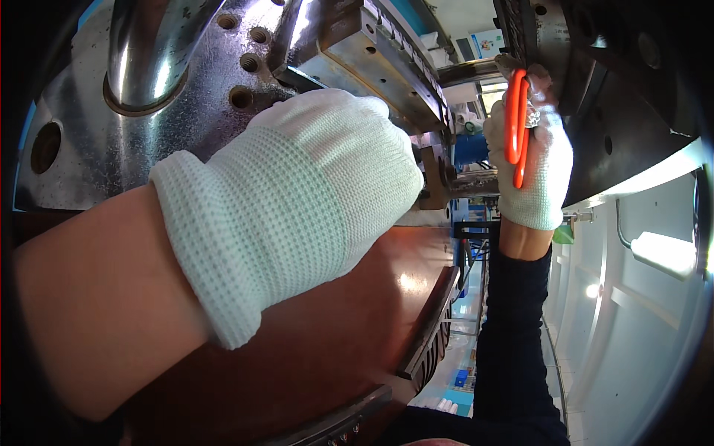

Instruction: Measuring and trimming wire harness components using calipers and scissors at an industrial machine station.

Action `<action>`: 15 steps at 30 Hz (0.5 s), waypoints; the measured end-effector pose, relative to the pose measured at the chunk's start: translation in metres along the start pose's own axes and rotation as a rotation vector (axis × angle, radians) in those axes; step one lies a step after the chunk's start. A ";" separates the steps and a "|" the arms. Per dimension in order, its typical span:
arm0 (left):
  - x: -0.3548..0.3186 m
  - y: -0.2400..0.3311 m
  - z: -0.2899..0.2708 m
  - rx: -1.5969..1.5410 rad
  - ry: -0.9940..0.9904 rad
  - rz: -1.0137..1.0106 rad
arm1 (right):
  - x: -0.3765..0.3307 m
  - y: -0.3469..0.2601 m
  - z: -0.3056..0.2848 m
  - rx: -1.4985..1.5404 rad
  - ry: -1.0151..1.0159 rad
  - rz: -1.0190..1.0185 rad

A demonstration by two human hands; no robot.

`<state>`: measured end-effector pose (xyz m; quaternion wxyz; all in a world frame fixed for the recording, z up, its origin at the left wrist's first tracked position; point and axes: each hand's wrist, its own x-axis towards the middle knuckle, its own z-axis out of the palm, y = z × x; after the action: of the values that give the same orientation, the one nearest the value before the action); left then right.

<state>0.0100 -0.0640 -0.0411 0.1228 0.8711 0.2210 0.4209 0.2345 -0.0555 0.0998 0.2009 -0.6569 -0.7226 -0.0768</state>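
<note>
My left hand (335, 163), in a white knitted glove, is in front of a machine's steel plate (201, 141) and beside a rectangular metal block (372, 63). Its fingers curl away from view, and whatever they may hold is hidden. My right hand (539, 163), also gloved in white, is raised at the upper right. It is closed on a hand tool with orange-red handles (515, 123), which looks like pliers. The tool's far end is blurred against the dark metal of the machine.
A thick polished column (152, 59) rises from the steel plate, which has several bolt holes. Below my left hand lies a reddish-brown panel (320, 320) with dark slotted rails (431, 327) along its edge. Dark machine metal (617, 111) overhangs at the right, and a lit lamp (662, 254) shows beyond.
</note>
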 end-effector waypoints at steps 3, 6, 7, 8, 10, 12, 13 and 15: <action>-0.001 -0.001 0.001 -0.065 0.041 0.022 | -0.004 -0.003 0.006 0.658 0.072 0.129; -0.002 -0.001 0.000 -0.058 0.064 0.017 | -0.004 0.002 0.010 0.778 0.087 0.156; -0.003 -0.002 0.000 -0.053 0.048 0.016 | -0.004 0.005 0.011 0.851 0.084 0.170; -0.003 -0.002 -0.001 -0.048 0.031 0.015 | -0.001 0.008 0.012 0.946 0.080 0.178; -0.002 -0.001 -0.002 -0.033 -0.001 0.005 | 0.001 0.012 0.014 0.996 0.092 0.143; -0.001 0.000 -0.004 -0.014 -0.034 -0.008 | -0.001 0.013 0.016 0.936 0.145 0.124; 0.000 0.000 -0.006 -0.013 -0.019 0.000 | -0.002 0.012 0.014 0.921 0.108 0.096; 0.001 0.002 -0.011 -0.014 -0.056 -0.009 | -0.004 0.009 0.010 1.026 0.041 0.134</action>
<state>0.0029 -0.0648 -0.0330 0.1369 0.8806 0.2183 0.3976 0.2420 -0.0547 0.0875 0.5159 -0.5170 -0.6197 0.2875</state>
